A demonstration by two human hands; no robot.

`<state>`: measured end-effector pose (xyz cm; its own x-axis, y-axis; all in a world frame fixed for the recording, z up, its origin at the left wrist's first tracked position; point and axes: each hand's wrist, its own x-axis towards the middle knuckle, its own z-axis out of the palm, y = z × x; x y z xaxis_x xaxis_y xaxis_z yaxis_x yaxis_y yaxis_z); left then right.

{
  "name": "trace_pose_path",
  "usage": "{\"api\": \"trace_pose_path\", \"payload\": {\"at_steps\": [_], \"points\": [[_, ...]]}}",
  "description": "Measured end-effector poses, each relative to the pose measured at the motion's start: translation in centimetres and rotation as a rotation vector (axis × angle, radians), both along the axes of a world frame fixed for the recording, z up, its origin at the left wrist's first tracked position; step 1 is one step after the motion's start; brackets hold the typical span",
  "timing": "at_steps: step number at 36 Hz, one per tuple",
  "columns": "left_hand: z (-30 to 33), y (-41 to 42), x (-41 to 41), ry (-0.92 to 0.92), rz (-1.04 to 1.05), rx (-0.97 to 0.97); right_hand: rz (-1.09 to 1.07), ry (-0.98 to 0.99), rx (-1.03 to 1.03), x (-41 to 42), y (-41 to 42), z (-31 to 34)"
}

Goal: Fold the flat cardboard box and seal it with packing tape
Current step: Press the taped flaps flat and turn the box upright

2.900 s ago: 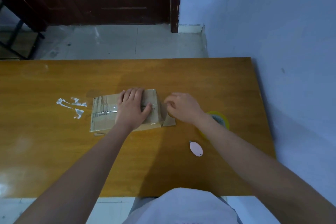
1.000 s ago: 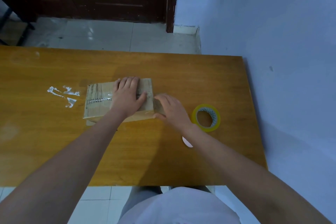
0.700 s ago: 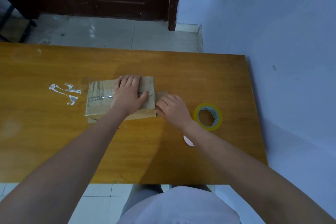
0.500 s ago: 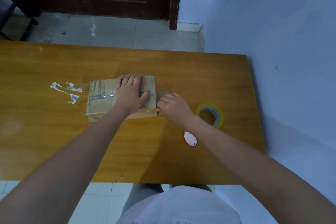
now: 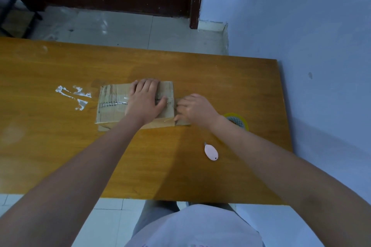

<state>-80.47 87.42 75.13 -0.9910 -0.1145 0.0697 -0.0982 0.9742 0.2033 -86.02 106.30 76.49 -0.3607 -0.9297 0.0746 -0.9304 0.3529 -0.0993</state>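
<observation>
The cardboard box (image 5: 112, 104) lies folded into a low, brown, rectangular shape on the wooden table, its long side running left to right. Clear tape glints along its top, beside dark printed marks, and a small flap (image 5: 183, 122) juts out flat at its right end. The roll of packing tape (image 5: 240, 121), yellow-rimmed, lies flat on the table just right of the box, partly hidden behind a forearm.

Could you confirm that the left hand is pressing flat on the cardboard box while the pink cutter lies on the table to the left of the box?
Not quite: in the head view the pink cutter lies on the table to the right of the cardboard box, nearer the person. The left hand does press flat on the box.
</observation>
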Motion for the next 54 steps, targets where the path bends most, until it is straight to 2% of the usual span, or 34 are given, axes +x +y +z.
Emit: {"api": "trace_pose_path", "payload": {"at_steps": [2, 9, 12, 15, 17, 21, 23, 26, 32, 38, 43, 45, 48, 50, 52, 54], "points": [[0.0, 0.0, 0.0, 0.002, -0.001, 0.008, -0.056, -0.002, 0.152, -0.9, -0.2, 0.0], [-0.2, 0.0, -0.1, 0.01, 0.0, 0.011, -0.034, 0.009, 0.344, -3.2, -2.7, -0.3], [-0.3, 0.1, -0.1, -0.001, -0.001, 0.0, -0.094, -0.083, 0.401, -4.0, -3.5, -0.3], [-0.3, 0.0, -0.2, -0.007, -0.004, -0.006, -0.244, -0.273, 0.409, -3.9, -3.4, -0.8], [-0.3, 0.0, -0.2, -0.004, -0.008, 0.0, -0.389, -0.495, 0.372, -3.3, -2.7, -1.4], [-0.2, 0.0, -0.1, 0.002, -0.004, 0.023, -0.616, -1.091, 0.142, -0.8, -1.5, -2.3], [-0.1, 0.0, 0.0, -0.002, -0.007, 0.032, -0.706, -1.178, 0.003, -0.1, -1.1, -2.2], [-0.1, -0.2, 0.1, -0.014, -0.005, 0.075, -0.847, -1.169, -0.221, -0.1, -0.6, -1.6], [0.1, -0.7, 0.1, -0.037, 0.0, 0.229, -0.92, -1.05, -0.268, -0.5, -3.1, 1.0], [1.6, -1.3, -0.1, -0.051, 0.074, 0.64, -0.958, -1.193, -0.332, 0.4, -7.3, 2.2], [3.2, -2.0, -0.5, -0.045, 0.239, 1.149, -0.996, -1.045, -0.26, 1.6, -8.4, 1.5], [3.9, -3.3, -0.6, 0.041, 0.31, 1.105, -1.036, -1.074, -0.27, 1.9, -8.6, 1.1], [3.9, -6.6, -0.1, 0.144, 0.407, 0.81, -1.089, -1.093, -0.289, 2.1, -8.7, 1.1], [3.4, -9.1, 0.7, 0.154, 0.497, 0.69, -1.132, -1.099, -0.289, 2.3, -8.8, 1.2], [2.6, -11.2, 1.5, 0.083, 0.61, 0.657, -1.148, -1.111, -0.333, 2.5, -9.0, 1.2], [2.1, -12.5, 2.3, -0.032, 0.719, 0.773, -1.149, -1.124, -0.388, 2.5, -9.2, 1.3]]}}
